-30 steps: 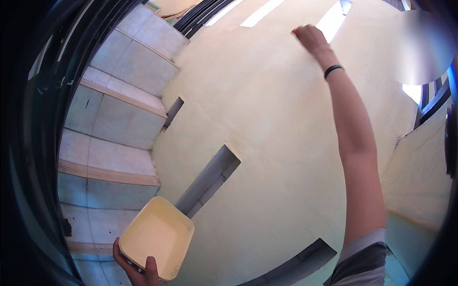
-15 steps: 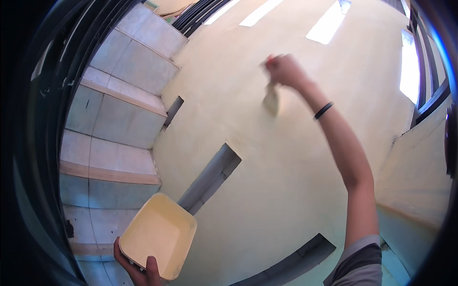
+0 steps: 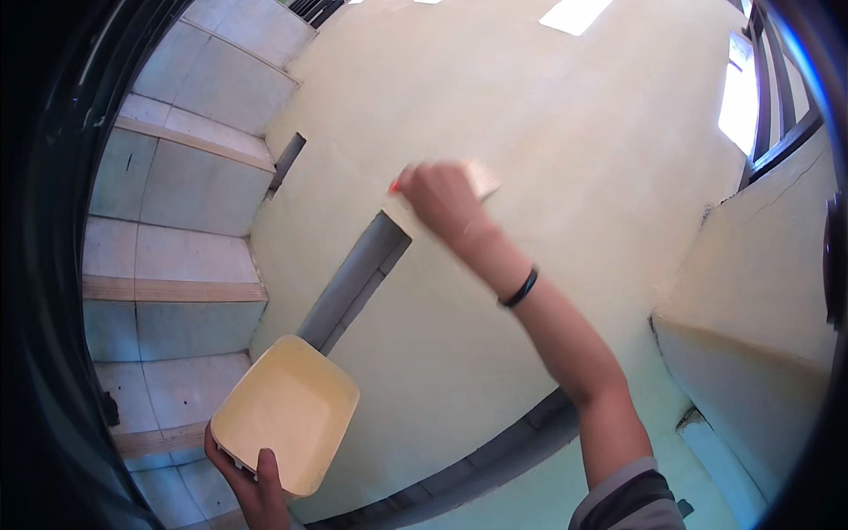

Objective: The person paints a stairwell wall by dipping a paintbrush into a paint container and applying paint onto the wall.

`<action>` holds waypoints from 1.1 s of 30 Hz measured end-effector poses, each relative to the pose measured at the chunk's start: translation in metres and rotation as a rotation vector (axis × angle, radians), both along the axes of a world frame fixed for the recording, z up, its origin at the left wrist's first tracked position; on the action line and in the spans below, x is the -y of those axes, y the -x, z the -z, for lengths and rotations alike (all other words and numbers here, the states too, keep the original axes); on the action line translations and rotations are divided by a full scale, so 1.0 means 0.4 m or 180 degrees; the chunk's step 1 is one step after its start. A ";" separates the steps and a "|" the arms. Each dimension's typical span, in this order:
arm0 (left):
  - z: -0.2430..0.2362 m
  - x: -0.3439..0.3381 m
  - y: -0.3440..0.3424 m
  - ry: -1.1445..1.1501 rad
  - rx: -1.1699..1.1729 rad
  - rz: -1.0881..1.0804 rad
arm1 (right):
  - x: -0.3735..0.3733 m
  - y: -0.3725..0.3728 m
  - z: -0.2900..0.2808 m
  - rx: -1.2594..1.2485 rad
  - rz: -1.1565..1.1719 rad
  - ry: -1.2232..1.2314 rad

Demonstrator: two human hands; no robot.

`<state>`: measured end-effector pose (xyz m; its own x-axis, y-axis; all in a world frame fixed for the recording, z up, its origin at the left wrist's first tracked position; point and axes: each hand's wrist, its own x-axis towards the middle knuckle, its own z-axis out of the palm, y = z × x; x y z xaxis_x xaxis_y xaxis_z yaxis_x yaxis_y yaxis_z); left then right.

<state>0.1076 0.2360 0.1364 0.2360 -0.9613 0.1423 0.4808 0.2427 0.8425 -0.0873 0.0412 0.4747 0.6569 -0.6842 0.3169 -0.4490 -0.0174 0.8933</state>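
A blurred flat tool with a pale blade and a red handle tip (image 3: 442, 187), one only, sits in the right hand (image 3: 442, 203) against the cream-coloured plastered wall (image 3: 565, 132), near the middle of the view. The right hand is closed around the tool, fingers wrapped over it; motion blur hides the blade's exact shape. One thin black band (image 3: 519, 289) circles the right wrist, and a grey striped sleeve (image 3: 632, 499) shows at the lower edge.

One shallow rectangular yellow plastic tray (image 3: 287, 413) is held low on the left, well apart from the tool. The left hand (image 3: 252, 477) grips its near edge, thumb over the rim. The tray's inside looks coated in the same pale cream colour as the wall; whether it holds wet material cannot be told.

The wall fills most of the view and is smooth and evenly coloured. Three dark grey recessed slots (image 3: 353, 283) break it: one short one far left, one long one just beside the tray, one along the bottom. To the left rise tiled grey-blue stair steps with wooden-coloured edges (image 3: 172, 287), about four visible. On the right a cream projecting ledge (image 3: 760, 291) juts out, with bright window openings (image 3: 738, 97) above it.
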 end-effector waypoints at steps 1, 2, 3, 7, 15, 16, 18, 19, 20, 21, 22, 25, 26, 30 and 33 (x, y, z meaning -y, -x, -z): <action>-0.004 -0.011 0.005 -0.0025 -0.0046 0.0031 | -0.047 -0.030 0.018 0.0380 0.0079 -0.0221; -0.008 -0.018 0.007 -0.0038 -0.0080 0.0060 | -0.085 -0.057 0.027 0.0772 0.0157 -0.0431; -0.008 -0.025 0.003 -0.0056 -0.0068 0.0031 | -0.087 -0.062 -0.017 0.0973 0.0129 -0.0349; 0.000 -0.054 0.007 -0.0080 -0.0031 0.0035 | -0.098 0.015 -0.385 0.1043 -0.0173 0.1039; -0.005 -0.115 -0.024 -0.0141 0.0071 -0.0135 | -0.036 0.094 -0.462 -0.0419 -0.0454 0.1474; 0.001 -0.114 -0.025 -0.0132 -0.0004 -0.0111 | -0.009 0.130 -0.393 -0.0524 -0.0436 0.1086; 0.005 -0.111 -0.028 -0.0162 -0.0077 -0.0174 | 0.026 0.155 -0.116 -0.0352 -0.0652 0.0199; 0.010 -0.117 -0.033 -0.0161 -0.0037 -0.0148 | 0.008 0.118 0.028 -0.0533 -0.0481 0.0032; 0.009 -0.115 -0.036 -0.0133 -0.0003 -0.0133 | -0.011 0.104 0.142 -0.0311 -0.0137 -0.0290; 0.020 -0.113 -0.054 -0.0180 0.0008 -0.0204 | -0.089 -0.012 0.210 0.0443 0.0202 -0.1089; 0.016 -0.119 -0.056 -0.0139 0.0021 -0.0186 | -0.105 -0.021 0.201 0.0658 0.0153 -0.1169; 0.008 -0.116 -0.066 -0.0110 0.0044 -0.0219 | -0.093 0.006 0.013 0.1086 -0.0229 -0.0347; 0.008 -0.115 -0.072 -0.0110 0.0049 -0.0223 | -0.073 0.028 -0.033 0.0752 -0.0425 0.0093; 0.014 -0.092 -0.079 -0.0169 0.0069 -0.0344 | -0.121 0.004 -0.460 0.0770 -0.0400 0.1833; 0.043 -0.076 -0.080 -0.0268 0.0146 -0.0413 | -0.086 -0.002 -0.595 0.0209 -0.0282 0.2458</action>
<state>0.1397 0.2663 0.1192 0.3542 -0.9321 0.0760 0.4105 0.2280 0.8829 -0.0865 0.0754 0.7127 0.6622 -0.1997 0.7223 -0.5274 0.5605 0.6385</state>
